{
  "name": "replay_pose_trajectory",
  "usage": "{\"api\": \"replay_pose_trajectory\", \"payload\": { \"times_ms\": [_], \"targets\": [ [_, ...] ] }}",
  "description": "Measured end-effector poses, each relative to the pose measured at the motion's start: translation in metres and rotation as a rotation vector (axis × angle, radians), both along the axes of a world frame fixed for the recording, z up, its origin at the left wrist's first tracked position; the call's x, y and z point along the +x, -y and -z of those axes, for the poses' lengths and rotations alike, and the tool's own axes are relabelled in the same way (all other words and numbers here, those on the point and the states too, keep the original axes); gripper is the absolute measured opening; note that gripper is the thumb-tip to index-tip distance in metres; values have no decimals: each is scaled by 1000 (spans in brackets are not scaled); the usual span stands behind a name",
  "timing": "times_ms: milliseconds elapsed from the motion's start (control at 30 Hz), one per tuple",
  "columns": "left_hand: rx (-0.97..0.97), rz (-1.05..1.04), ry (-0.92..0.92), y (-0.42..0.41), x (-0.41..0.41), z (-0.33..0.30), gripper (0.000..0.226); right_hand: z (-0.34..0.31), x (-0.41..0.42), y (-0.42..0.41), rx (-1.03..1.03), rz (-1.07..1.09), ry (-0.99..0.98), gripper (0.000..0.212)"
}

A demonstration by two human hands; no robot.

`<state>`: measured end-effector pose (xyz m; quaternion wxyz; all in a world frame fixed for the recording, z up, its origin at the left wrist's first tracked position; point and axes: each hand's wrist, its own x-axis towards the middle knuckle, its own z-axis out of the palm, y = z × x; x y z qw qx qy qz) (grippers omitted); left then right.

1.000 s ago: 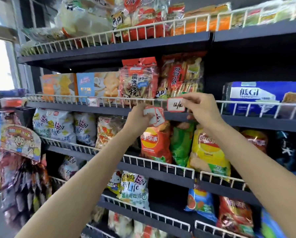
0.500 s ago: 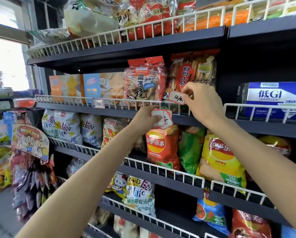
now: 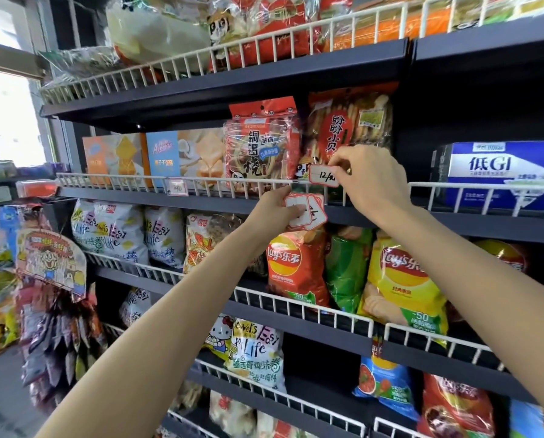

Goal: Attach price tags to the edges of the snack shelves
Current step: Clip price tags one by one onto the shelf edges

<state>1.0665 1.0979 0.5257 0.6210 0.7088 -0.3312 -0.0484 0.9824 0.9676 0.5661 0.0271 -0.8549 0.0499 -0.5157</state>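
Right hand [image 3: 370, 181] has lifted the handwritten price tag [image 3: 323, 175] from below the rail a second ago up onto the white wire rail [image 3: 201, 181] of the second shelf; the camera has also closed in on the shelf. Now the right hand pinches the tag by its right edge, thumb and fingers curled on it, with the tag's lower edge touching the rail top, in front of the red rice-cracker bag [image 3: 348, 134]. Left hand [image 3: 275, 210] sits just below the rail, gripping a small stack of red-bordered price tags [image 3: 308, 213], fingers curled round them, against the dark shelf edge [image 3: 131, 197]. Another tag [image 3: 176, 186] is already clipped on the same rail further left, in front of the blue coconut cake box [image 3: 182, 156]. Red Lay's bag [image 3: 293, 267] stands on the shelf below, directly under the left hand, with the green bag [image 3: 346, 267] and yellow Lay's bag [image 3: 403, 279] beside it. Blue low-GI box [image 3: 498, 172] stands on the right section of the second shelf.
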Motion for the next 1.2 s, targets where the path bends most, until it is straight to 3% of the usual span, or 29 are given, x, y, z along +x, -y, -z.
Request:
{"api": "replay_pose_trajectory", "payload": {
  "times_ms": [733, 1200],
  "targets": [
    [100, 16, 131, -32, 12, 10, 47, -5, 21, -8, -56, -65, -26, 18],
    [95, 20, 133, -32, 17, 10, 46, 19, 25, -3, -304, 109, -112, 22]
  ]
}}
